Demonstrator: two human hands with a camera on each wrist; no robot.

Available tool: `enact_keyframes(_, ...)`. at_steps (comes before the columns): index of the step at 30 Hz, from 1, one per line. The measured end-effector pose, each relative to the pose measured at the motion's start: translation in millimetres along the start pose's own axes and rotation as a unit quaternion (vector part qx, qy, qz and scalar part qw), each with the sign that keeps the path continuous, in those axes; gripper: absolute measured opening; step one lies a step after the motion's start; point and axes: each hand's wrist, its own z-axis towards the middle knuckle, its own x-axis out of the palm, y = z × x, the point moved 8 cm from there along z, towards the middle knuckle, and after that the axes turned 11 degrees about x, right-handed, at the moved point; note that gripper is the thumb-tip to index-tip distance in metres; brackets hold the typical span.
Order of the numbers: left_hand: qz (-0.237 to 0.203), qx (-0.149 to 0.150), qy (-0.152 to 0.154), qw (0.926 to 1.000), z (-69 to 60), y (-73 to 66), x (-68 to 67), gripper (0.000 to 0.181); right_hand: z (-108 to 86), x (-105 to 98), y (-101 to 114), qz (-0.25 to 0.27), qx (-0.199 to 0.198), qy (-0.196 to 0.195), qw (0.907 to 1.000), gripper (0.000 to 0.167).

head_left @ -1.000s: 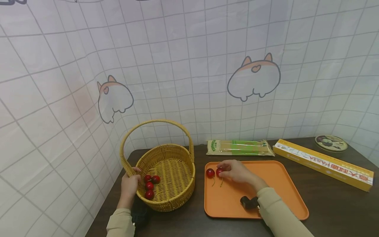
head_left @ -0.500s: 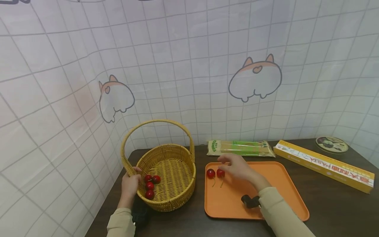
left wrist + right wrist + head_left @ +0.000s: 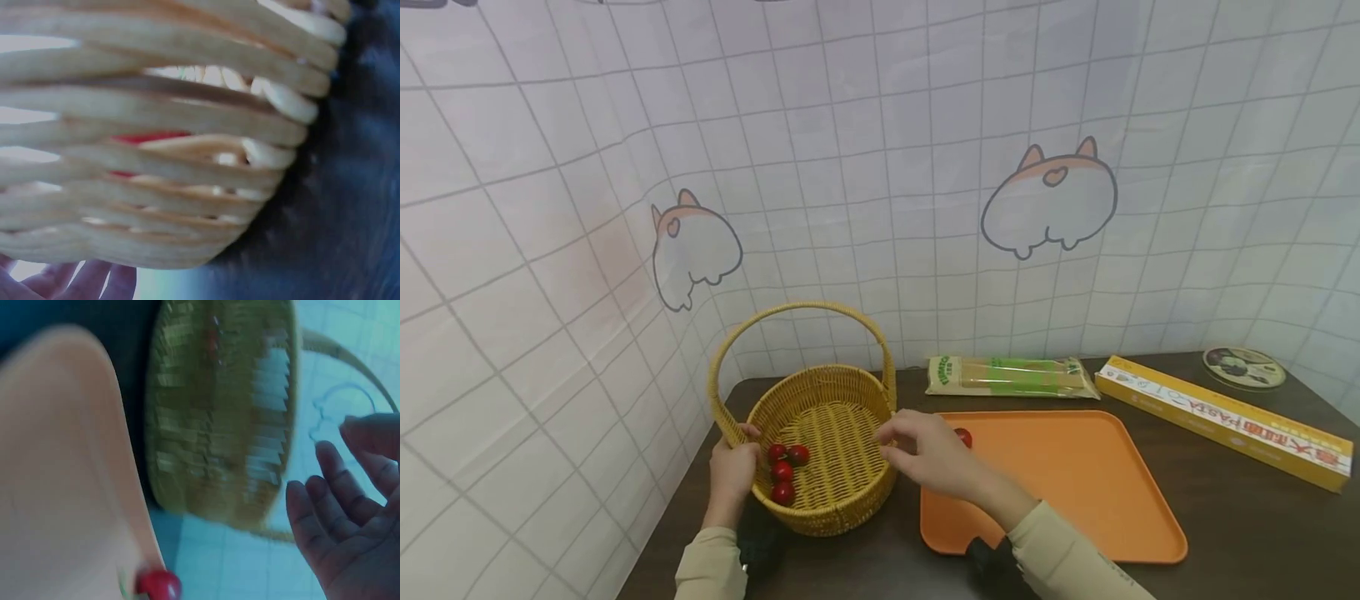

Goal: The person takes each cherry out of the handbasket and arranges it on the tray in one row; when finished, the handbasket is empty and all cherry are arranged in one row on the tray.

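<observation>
My left hand [image 3: 733, 477] grips the wicker basket [image 3: 850, 504] at its left rim, by the foot of the handle; its fingers [image 3: 94, 282] show below the blurred weave in the left wrist view. Several red cherries [image 3: 782, 493] lie inside, toward the left. My right hand [image 3: 928, 457] hovers by the basket's right rim with bent, parted fingers, and nothing is visible in them in the right wrist view. On the orange tray [image 3: 1060, 483] one cherry [image 3: 963, 437] shows just beyond this hand; a cherry [image 3: 161, 585] also appears near the tray's edge in the right wrist view.
Behind the tray lies a clear and green noodle packet [image 3: 1011, 377]. A long yellow pasta box [image 3: 1225, 423] slants across the right side, with a round patterned disc [image 3: 1243, 367] behind it. A white grid-patterned cloth [image 3: 865, 208] stands behind the dark table [image 3: 1240, 533].
The right hand was at the right cherry on the tray, let it go and rose slightly, then moved left to the basket. The left hand has kept its grip on the basket.
</observation>
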Motion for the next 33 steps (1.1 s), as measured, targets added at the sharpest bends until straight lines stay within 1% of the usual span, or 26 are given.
enact_keyframes(4, 0.007, 0.003, 0.001, 1.0, -1.7, -3.9, -1.8, 0.027, 4.0, 19.3, 8.4, 0.005, -0.012, 0.003, 0.9999, 0.017)
enact_keyframes(6, 0.009, 0.005, -0.001, 0.9999, -2.3, -5.4, -3.0, 0.025, 8.4, 27.9, 12.2, 0.002, -0.017, 0.006, 0.9998, 0.016)
enact_keyframes(9, 0.011, 0.005, -0.004, 0.9999, -3.3, -6.2, -4.2, 0.024, 17.0, 43.0, 18.4, -0.013, -0.026, 0.02, 0.9994, 0.015)
enact_keyframes(15, 0.015, 0.005, -0.012, 0.9998, -4.8, -3.2, -4.1, 0.022, 36.7, 81.4, 28.3, -0.068, -0.02, 0.075, 0.9947, 0.019)
enact_keyframes(20, 0.006, 0.003, -0.011, 0.9999, -5.5, -0.8, -2.5, 0.017, 52.6, 107.4, 33.8, -0.089, -0.002, 0.116, 0.9892, 0.024)
enact_keyframes(24, 0.006, 0.006, -0.008, 0.9999, -5.7, -3.1, -0.4, 0.017, 61.2, 120.2, 31.6, -0.1, 0.02, 0.146, 0.984, 0.029)
enact_keyframes(26, 0.005, 0.01, -0.007, 0.9999, -5.5, -5.2, 0.6, 0.017, 63.7, 124.1, 30.7, -0.113, 0.023, 0.159, 0.9805, 0.031)
enact_keyframes(31, 0.005, 0.018, -0.012, 0.9997, -3.7, -8.9, 1.6, 0.014, 65.9, 129.5, 32.8, -0.155, 0.01, 0.187, 0.97, 0.037)
enact_keyframes(33, 0.0, 0.017, -0.014, 0.9998, -3.3, -8.8, 1.4, 0.013, 65.7, 132.1, 34.0, -0.161, 0.003, 0.205, 0.9656, 0.04)
